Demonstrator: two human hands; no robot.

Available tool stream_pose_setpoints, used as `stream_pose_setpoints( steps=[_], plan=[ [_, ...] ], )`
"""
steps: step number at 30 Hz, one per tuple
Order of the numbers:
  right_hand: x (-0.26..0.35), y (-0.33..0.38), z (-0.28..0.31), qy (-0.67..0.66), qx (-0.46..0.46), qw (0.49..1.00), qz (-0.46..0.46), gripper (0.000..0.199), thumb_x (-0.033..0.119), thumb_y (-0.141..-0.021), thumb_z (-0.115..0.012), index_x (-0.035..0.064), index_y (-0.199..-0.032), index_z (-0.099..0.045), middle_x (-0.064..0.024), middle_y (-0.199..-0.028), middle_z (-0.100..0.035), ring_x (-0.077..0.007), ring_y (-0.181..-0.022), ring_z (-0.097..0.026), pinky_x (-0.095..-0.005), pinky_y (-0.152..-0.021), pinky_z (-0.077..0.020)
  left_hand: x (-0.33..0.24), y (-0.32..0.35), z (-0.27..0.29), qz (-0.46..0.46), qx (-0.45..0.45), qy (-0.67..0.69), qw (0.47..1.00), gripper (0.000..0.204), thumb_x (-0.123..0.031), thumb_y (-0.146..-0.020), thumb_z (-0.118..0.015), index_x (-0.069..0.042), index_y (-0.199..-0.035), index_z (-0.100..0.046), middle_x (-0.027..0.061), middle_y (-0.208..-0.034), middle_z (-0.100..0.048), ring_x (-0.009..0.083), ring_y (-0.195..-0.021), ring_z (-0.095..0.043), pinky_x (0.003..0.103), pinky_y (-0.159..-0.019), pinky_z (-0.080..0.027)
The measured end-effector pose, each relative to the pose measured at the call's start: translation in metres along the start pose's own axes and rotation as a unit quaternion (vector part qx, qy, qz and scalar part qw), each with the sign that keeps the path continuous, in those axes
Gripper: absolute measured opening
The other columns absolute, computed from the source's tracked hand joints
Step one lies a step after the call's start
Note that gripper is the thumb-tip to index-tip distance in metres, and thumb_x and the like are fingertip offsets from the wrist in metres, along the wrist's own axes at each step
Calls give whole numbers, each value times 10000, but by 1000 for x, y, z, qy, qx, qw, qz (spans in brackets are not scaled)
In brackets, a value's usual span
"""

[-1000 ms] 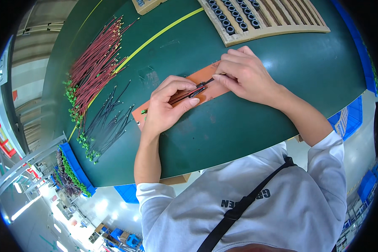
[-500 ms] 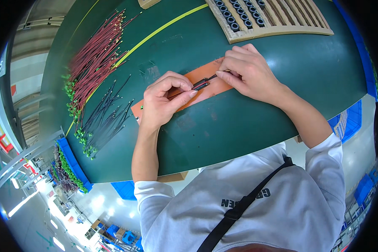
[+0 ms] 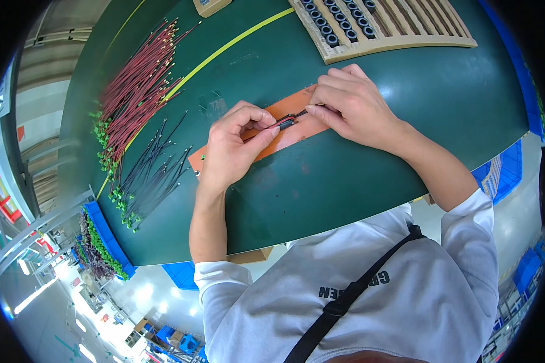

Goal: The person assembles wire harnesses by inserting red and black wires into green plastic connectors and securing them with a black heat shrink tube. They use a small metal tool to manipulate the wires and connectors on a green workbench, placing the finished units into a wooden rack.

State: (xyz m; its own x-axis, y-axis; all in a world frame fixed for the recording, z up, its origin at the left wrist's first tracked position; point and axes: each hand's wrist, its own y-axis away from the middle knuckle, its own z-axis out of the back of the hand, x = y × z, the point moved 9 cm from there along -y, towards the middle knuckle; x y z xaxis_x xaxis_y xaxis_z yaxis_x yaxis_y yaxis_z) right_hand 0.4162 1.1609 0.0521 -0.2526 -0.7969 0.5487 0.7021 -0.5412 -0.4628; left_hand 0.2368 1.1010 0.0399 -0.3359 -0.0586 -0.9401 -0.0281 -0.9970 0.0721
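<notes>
Ana: The big green table (image 3: 357,175) fills most of the view; at 10 o'clock lies a heap of red wires (image 3: 140,91) with green ends; just below it, at 9 o'clock, sits a smaller heap of dark wires (image 3: 154,175); at 1 o'clock there is a wooden tray (image 3: 399,45) with dark rings in its slots.

Ben: And the hands?

Ana: Both are in the middle, over an orange mat (image 3: 284,136); the left hand (image 3: 233,148) pinches a small dark piece with a red wire (image 3: 283,123) between thumb and first finger; the right hand (image 3: 354,106) pinches the other end, its other fingers curled close together.

Ben: What could go wrong?

Ana: I think the thin wire could bend or slip out if the pinch is loose; pulling too hard might snap it; a dropped bit could roll off and hide among the heaps.
</notes>
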Motion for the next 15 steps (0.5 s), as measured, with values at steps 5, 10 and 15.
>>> stream_pose_setpoints(
  steps=[5, 10, 15],
  plan=[
    [0, 0, 0, 4, 4, 1000, 0, 120, 149, -918, -731, 83, -871, -642, -33, -843, -629, -230, -829, -587, -368, -797, -401, -14, 7, -4, -68, -17, -74, 995, 152, 139, -861, -720, 47, -980, -702, 70, -1047, -597, 116, -918, -628, 248, -789, -553],
    [1, -1, 1, 3, 1, 1000, 0, 121, 147, -913, -734, 85, -863, -643, -33, -841, -627, -231, -826, -585, -370, -798, -402, -29, 8, -6, -146, -12, -170, 975, 145, 75, -857, -729, 2, -979, -760, 74, -968, -638, 176, -861, -661, 314, -682, -539],
    [-1, -1, 0, 2, 0, 1000, -2, 124, 159, -921, -717, 93, -846, -644, -30, -806, -594, -235, -825, -587, -377, -802, -410, -22, 13, 0, -163, 18, -130, 978, 177, 88, -830, -761, 7, -987, -763, 91, -1011, -669, 204, -885, -686, 319, -759, -573]
  ],
)
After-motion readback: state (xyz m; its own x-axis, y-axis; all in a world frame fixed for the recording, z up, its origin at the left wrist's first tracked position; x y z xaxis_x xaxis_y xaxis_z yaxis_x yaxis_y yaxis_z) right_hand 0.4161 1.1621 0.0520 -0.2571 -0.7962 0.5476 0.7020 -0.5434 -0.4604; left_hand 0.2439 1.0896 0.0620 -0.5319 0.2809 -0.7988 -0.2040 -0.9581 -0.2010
